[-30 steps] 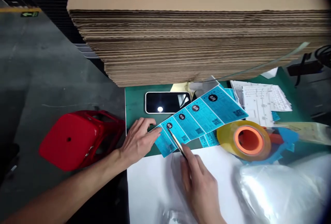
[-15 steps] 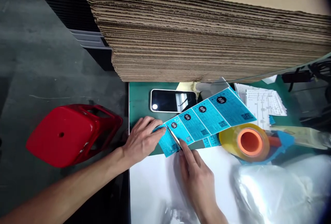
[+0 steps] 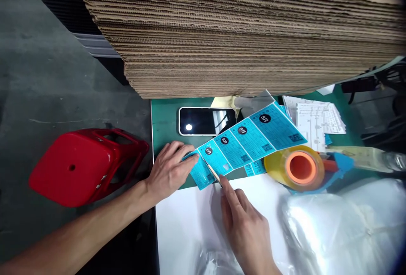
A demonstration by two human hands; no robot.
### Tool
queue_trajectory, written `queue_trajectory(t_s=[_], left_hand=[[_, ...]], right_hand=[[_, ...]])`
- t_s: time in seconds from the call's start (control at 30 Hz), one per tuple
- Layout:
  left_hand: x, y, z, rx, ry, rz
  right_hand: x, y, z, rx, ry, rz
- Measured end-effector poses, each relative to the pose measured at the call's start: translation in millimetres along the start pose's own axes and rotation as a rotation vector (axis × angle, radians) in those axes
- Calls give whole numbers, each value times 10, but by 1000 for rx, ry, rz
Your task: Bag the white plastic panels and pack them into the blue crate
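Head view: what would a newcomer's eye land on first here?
Probably the tall stack of cardboard filling the top of the picture, then the bright red stool on the floor at left. Near the middle, the strip of blue labels stands out, with the left hand at its left end and the right hand holding a thin tool against it.

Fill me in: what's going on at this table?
A person's left hand rests on the left end of a long blue printed label strip. Their right hand grips a slim, pale-shafted tool, its tip at the strip near that end. The strip slants between a rectangular white-edged black phone and a round yellow tape roll with an orange core.
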State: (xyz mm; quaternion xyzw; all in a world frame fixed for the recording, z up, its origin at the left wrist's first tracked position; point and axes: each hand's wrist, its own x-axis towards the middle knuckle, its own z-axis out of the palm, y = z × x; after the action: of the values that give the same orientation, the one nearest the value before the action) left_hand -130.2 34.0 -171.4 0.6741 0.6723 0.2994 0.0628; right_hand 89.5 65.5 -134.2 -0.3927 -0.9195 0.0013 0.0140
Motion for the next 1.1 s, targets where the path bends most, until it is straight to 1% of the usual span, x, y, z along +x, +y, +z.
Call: queue_trajectory(t_s=[0.33,0.47,0.57,0.67,0.77,0.87,1.0,1.03,1.1], left_hand=[[-6,3,13,7,-5,-11],[-1,3,23,2,-6,-6],[7,5,35,-4,-13,-11],[-5,1,23,-2,-27,-11],[-40,-17,-39,-2,-49,-11],[-50,-36,-120,-6,-77,33],[32,-27,-143,-17,-198,238],[56,-22,-133,-24,-226,279],[86,-21,-110,-46,-253,316]], right_hand=[[-362,174,-86,-71,-50,10],[-449,228,-117,-79,-16,-5],[-531,270,-135,-60,-8,-12],[-632,304,-161,-43,-39,4],[-701,311,-221,67,-60,48],[-649,287,-303,193,15,109],[-350,232,-373,256,159,162],[-259,217,-376,273,172,160],[-96,189,-359,282,155,148]])
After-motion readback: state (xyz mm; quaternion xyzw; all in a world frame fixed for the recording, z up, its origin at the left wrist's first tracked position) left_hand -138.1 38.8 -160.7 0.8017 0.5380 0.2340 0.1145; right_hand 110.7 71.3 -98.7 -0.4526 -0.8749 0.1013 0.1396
